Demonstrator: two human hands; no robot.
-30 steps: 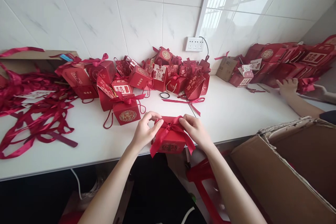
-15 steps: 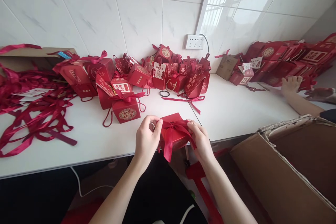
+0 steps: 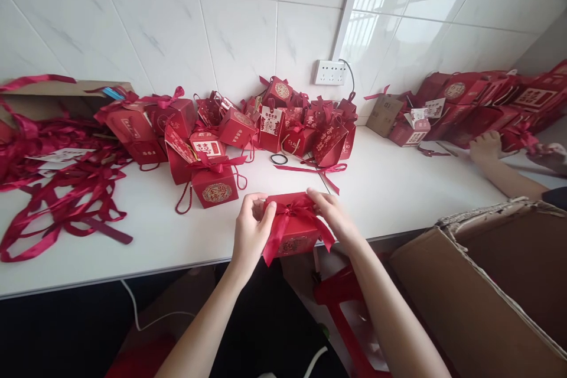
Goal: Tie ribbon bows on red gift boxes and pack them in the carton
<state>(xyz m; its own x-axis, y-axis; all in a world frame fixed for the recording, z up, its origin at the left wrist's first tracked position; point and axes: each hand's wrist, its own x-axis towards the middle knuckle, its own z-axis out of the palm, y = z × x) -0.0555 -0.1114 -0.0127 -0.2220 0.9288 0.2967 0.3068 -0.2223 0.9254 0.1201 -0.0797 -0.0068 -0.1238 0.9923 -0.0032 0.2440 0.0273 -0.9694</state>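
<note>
Between left hand (image 3: 251,227) and right hand (image 3: 332,215): one red box (image 3: 297,228), topped with one ribbon bow (image 3: 289,211). Left nearly closed, pinching bow's left side; right half-curled at bow's right, grip hard to tell. Beyond box: one black ring (image 3: 279,159), one wall socket (image 3: 331,72).

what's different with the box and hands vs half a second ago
The held box has turned, bringing its gold-printed front more into view. The right hand has shifted toward the box's far edge, and the bow's right tail now shows more fully. The left hand stays at the bow's left side; the boxes on the table stayed put.
</note>
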